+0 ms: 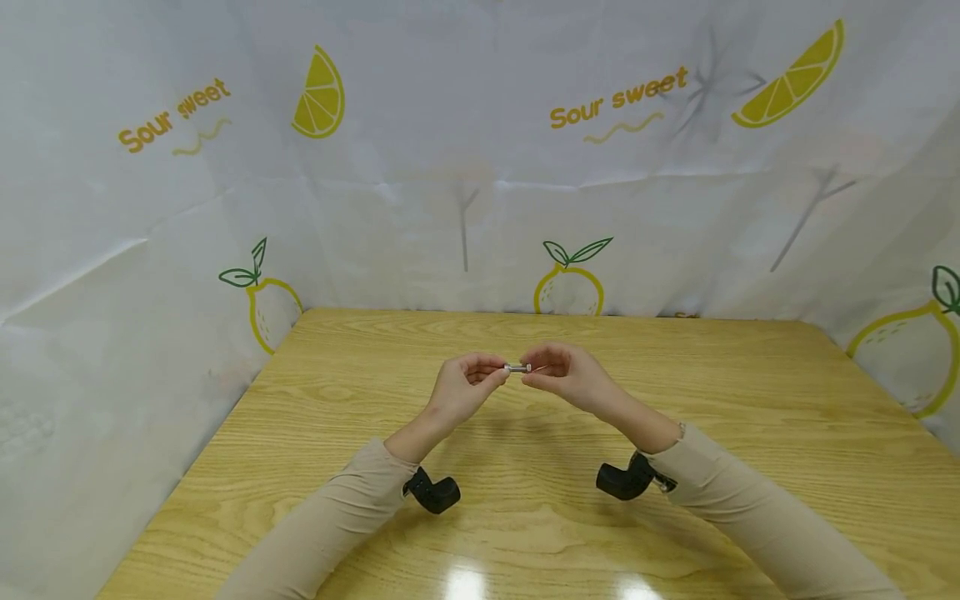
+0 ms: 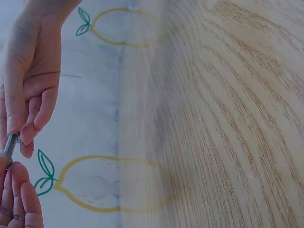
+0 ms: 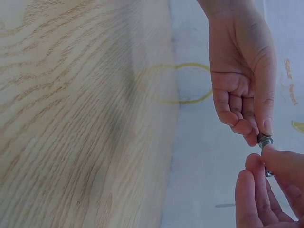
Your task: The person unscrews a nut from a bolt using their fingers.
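A small silver bolt [image 1: 517, 367] is held in the air between both hands, above the far half of the table. My left hand [image 1: 465, 387] pinches its left end between thumb and fingers. From the other side, my right hand [image 1: 573, 379] pinches the right end. Threads show on the bolt [image 2: 9, 145] in the left wrist view. Wider metal parts stand at both ends in the head view; whether one is a nut, I cannot tell. In the right wrist view, fingertips partly cover the bolt [image 3: 265, 141].
Beneath the hands lies a wood-grain table [image 1: 300, 467]. A white cloth [image 1: 420, 225] printed with lemons hangs behind it and at the sides. Black wrist-mounted pieces [image 1: 437, 493] stick out inward below both sleeves.
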Tool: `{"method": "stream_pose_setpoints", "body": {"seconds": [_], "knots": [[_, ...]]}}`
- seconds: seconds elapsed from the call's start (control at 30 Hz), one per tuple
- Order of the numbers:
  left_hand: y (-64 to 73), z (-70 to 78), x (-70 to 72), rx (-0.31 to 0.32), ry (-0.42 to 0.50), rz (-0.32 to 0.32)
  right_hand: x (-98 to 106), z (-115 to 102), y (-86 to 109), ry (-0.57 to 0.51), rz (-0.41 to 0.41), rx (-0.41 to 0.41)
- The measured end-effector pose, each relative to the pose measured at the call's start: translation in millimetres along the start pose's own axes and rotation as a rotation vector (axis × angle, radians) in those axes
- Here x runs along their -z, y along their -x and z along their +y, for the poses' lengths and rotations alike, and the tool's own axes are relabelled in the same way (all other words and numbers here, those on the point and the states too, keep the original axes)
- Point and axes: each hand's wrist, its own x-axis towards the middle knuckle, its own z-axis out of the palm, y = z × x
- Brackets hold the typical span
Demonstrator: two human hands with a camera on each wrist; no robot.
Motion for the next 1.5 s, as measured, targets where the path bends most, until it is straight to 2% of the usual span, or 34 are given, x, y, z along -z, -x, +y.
{"method": "stream_pose_setpoints", "body": {"seconds": [0.17, 0.3, 0.57, 0.67, 0.97, 1.23, 1.5], "knots": [[0.6, 0.7, -0.2, 0.004, -0.004, 0.004, 1.2, -1.0, 0.3, -0.106, -0.044, -0.067], [0.0, 0.3, -0.7, 0.003, -0.012, 0.007, 1.3, -1.6, -0.7, -0.144, -0.063, -0.115], [-0.3, 0.8, -0.8, -0.012, -0.006, 0.007, 2.6, -0.3, -1.3, -0.219, -0.065, -0.123], [-0.4, 0.7, -0.7, -0.009, -0.008, 0.006, 3.4, 0.3, -0.4, -0.228, -0.075, -0.113], [-0.5, -0.1, -0.6, -0.016, -0.009, 0.006, 3.5, -0.3, 0.0, -0.230, -0.075, -0.158], [-0.8, -0.8, -0.3, -0.016, -0.007, -0.002, 4.3, 1.7, 1.6, -0.227, -0.095, -0.116], [-0.8, -1.5, -0.2, -0.021, -0.016, -0.002, 2.7, -0.8, -2.1, -0.292, -0.094, -0.238]]}}
